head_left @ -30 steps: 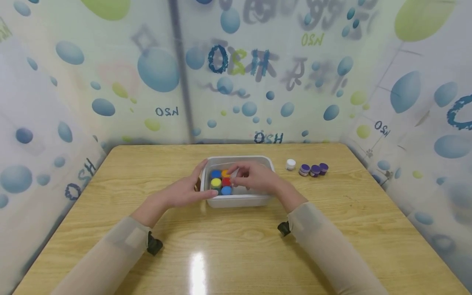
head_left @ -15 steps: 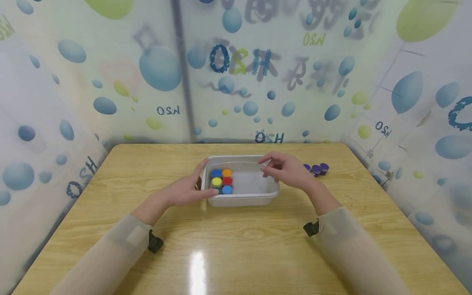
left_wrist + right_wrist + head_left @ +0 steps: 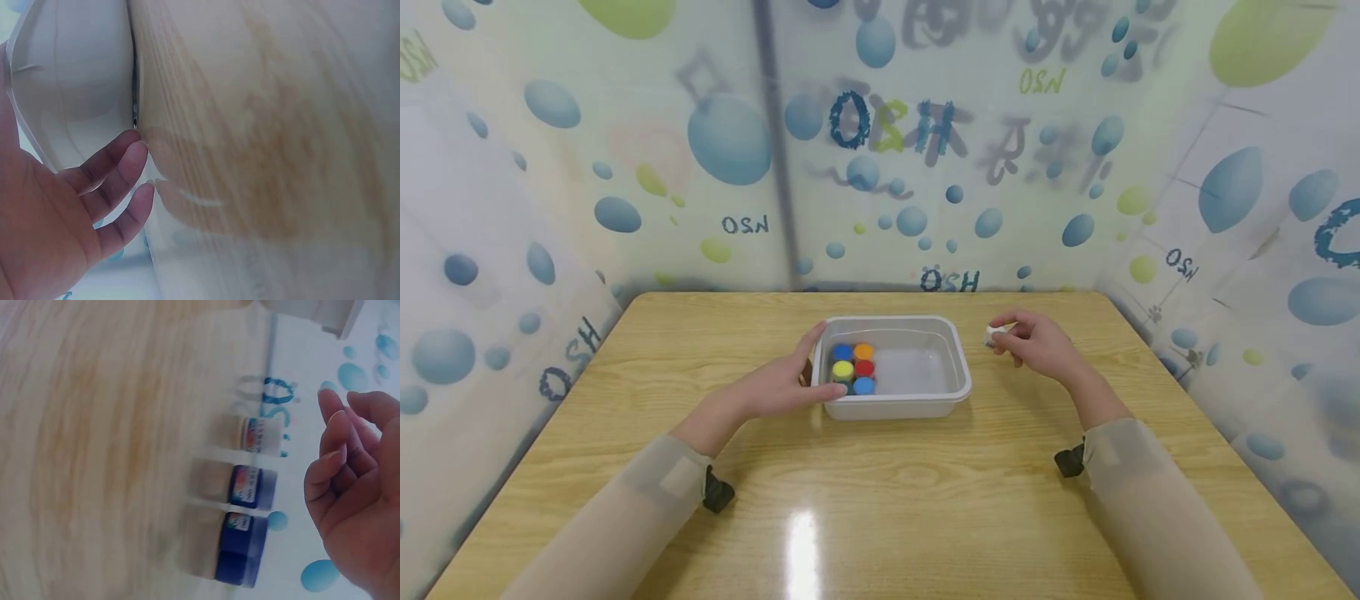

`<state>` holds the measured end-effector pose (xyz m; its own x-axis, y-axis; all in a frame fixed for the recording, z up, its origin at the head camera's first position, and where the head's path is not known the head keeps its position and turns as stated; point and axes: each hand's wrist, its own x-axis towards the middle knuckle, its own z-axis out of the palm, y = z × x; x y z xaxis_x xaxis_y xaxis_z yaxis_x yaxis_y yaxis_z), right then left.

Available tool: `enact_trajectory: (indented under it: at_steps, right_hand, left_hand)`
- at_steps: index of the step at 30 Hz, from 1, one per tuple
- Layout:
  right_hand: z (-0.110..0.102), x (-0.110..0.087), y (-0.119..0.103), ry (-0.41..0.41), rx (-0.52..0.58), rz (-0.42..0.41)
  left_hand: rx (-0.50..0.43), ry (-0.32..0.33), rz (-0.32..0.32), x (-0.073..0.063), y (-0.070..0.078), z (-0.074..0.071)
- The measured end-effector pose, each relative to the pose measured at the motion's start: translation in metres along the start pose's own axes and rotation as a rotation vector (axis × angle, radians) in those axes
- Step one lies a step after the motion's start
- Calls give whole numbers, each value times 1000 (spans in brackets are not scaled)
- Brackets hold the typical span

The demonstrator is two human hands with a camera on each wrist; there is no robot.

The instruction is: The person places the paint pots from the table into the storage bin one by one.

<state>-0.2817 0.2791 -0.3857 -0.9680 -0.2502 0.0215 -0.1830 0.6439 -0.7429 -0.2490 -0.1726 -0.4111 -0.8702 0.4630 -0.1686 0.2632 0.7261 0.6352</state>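
Observation:
My left hand rests against the left end of a white plastic box, its thumb over the front rim and its index finger along the left rim. In the left wrist view, the other fingers lie loosely bent beside the outer wall. Small jars stand inside at the left, with blue, orange, yellow, red and light blue lids. My right hand hovers by a small white-lidded jar; the right wrist view shows a gap between them.
Purple-lidded jars stand beside the white-lidded one, hidden behind my right hand in the head view. The box's right part holds no jars. The wooden table meets patterned curtains at its back and sides.
My right hand has moved right, out of the box, past its right rim, to the white-lidded jar. It now covers the purple-lidded jars in the head view. My left hand stays at the box.

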Motion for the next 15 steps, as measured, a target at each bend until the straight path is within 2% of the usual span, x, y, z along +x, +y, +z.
enact_trajectory:
  at_steps: [8, 15]
  right_hand:
    - [7, 16, 21, -35, -31, 144]
    - [16, 25, 22, -83, -54, 235]
  left_hand:
    - [-3, -3, -3, -1, 0, 0]
    - [-9, -2, -3, -1, 0, 0]
